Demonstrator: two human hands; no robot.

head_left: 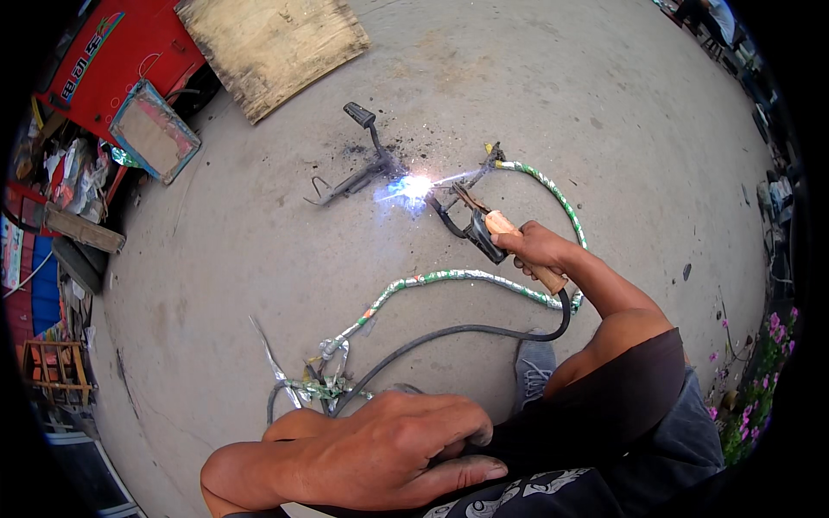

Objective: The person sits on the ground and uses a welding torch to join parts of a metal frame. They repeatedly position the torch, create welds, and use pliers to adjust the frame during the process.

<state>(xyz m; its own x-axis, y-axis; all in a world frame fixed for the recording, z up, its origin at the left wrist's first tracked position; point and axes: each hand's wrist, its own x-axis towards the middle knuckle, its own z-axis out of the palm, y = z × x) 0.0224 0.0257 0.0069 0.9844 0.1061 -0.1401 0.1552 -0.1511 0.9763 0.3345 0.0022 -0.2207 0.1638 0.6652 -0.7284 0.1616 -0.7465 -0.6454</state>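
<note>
Clasping a wood-toned cylindrical handle [548, 277], right fingers [511, 243] curl

I've got the holder [503, 225] slanted, tan grip low R, coppery prongs [466, 197] up L, thin rod [441, 187] running to a v. bright arc [417, 186]. The dk metal frame [352, 181] lies on grey concrete [216, 259], w/ blk pedals [358, 113] either side of the arc, one just by my holder.

Landmark: weathered plywood sheet [272, 52]. Red vehicle [160, 43] noted just left of the sheet; blue-edged rectangular panel [154, 131] near its lower left; black tire [78, 266] farther lower left; pink-flowering plants [749, 410] well apart, lower right.
</note>
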